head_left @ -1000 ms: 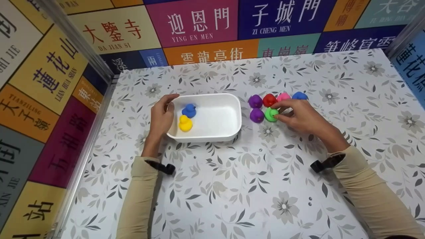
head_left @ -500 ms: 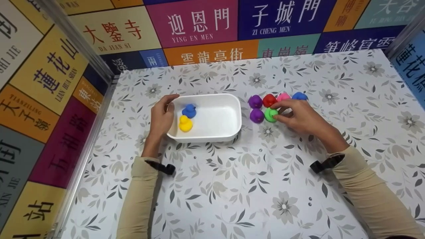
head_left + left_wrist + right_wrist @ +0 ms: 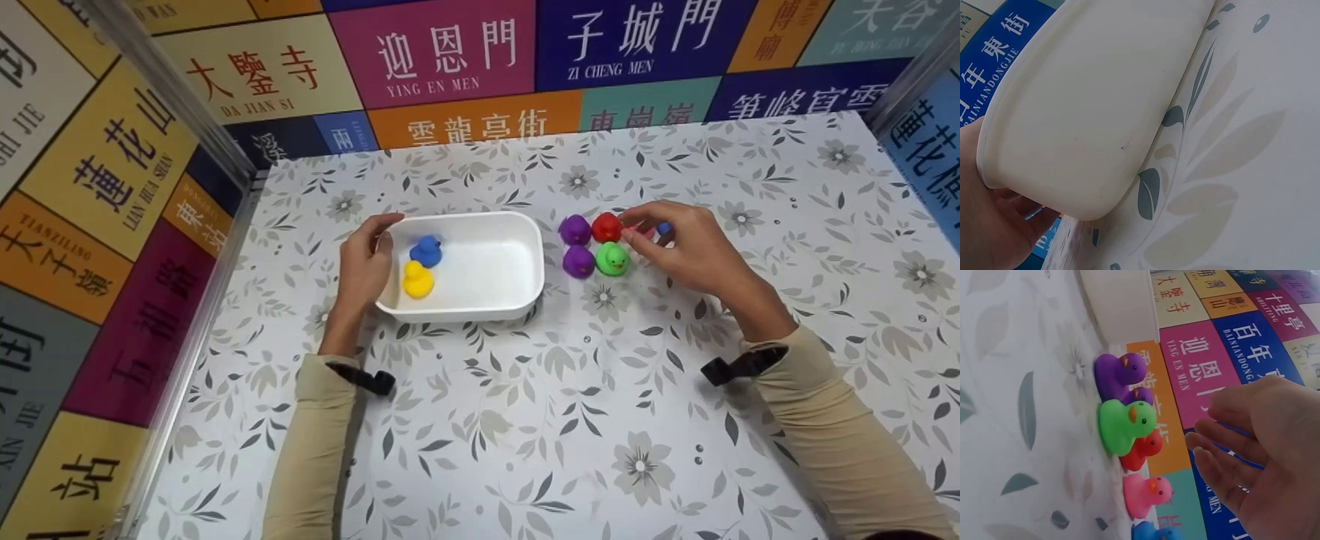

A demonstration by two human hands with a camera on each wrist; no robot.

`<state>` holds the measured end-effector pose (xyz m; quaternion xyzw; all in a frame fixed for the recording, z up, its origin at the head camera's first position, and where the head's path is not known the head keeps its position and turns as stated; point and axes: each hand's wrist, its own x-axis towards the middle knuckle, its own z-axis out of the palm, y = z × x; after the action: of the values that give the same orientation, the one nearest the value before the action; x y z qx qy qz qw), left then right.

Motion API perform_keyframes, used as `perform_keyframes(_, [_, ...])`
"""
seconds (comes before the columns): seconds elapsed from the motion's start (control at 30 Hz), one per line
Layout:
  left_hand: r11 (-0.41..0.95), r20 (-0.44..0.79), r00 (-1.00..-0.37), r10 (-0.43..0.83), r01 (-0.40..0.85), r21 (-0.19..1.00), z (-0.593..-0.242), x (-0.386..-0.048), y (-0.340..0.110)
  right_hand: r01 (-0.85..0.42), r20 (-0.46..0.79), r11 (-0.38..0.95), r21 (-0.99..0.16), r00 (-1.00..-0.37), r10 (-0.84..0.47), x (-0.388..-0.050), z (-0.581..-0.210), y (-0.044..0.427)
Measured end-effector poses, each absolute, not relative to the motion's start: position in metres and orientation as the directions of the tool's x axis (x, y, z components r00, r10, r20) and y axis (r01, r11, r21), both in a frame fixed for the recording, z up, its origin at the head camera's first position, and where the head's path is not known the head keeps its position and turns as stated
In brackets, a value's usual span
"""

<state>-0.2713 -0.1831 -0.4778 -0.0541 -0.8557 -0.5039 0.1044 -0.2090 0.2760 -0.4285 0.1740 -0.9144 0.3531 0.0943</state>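
Observation:
My left hand (image 3: 365, 262) holds the left end of a white rectangular plastic box (image 3: 491, 274), its fingers at the rim. Inside lie a blue rubber duck (image 3: 426, 251) and a yellow rubber duck (image 3: 418, 280). To the right of the box stand two purple rubber ducks (image 3: 578, 262), a red duck (image 3: 607, 227) and a green duck (image 3: 612, 259). Above a pink duck (image 3: 1145, 495) hovers my right hand (image 3: 694, 244); in the right wrist view its fingers are apart with nothing between them. It partly hides the pink duck and a second blue duck (image 3: 663, 229) in the head view.
Everything stands on a table with a white leaf-and-flower cover (image 3: 525, 420). Colourful panels with printed characters (image 3: 450, 52) rise behind it, and more panels (image 3: 112, 180) stand along the left side.
My right hand has let go of the green duck and moved slightly up and away from it, over the pink and blue ducks. The left hand and the box have stayed put.

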Motion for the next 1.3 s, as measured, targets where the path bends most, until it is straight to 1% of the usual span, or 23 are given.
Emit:
perform_keyframes(0.2, [0.474, 0.222, -0.975, -0.02, 0.187, 0.861, -0.48, -0.271, -0.184, -0.423, 0.316, 0.649, -0.633, -0.906, -0.283, -0.209, -0.424, 0.248])
perform_keyframes(0.5, [0.49, 0.228, -0.973, -0.02, 0.189, 0.851, -0.481, -0.271, -0.185, -0.467, 0.263, 0.553, -0.69, -0.874, -0.409, -0.213, -0.425, 0.18])
perform_keyframes(0.7, [0.495, 0.234, -0.972, -0.016, 0.196, 0.847, -0.481, -0.271, -0.186, -0.514, 0.25, 0.502, -0.695, -0.828, -0.502, -0.216, -0.429, 0.138])
perform_keyframes(0.9, [0.495, 0.23, -0.973, -0.016, 0.192, 0.847, -0.479, -0.272, -0.185, -0.53, 0.225, 0.465, -0.709, -0.795, -0.564, -0.218, -0.433, 0.107])
perform_keyframes(1.3, [0.499, 0.241, -0.97, -0.014, 0.202, 0.843, -0.479, -0.274, -0.183, -0.518, 0.15, 0.496, -0.697, -0.781, -0.606, -0.221, -0.434, 0.049])
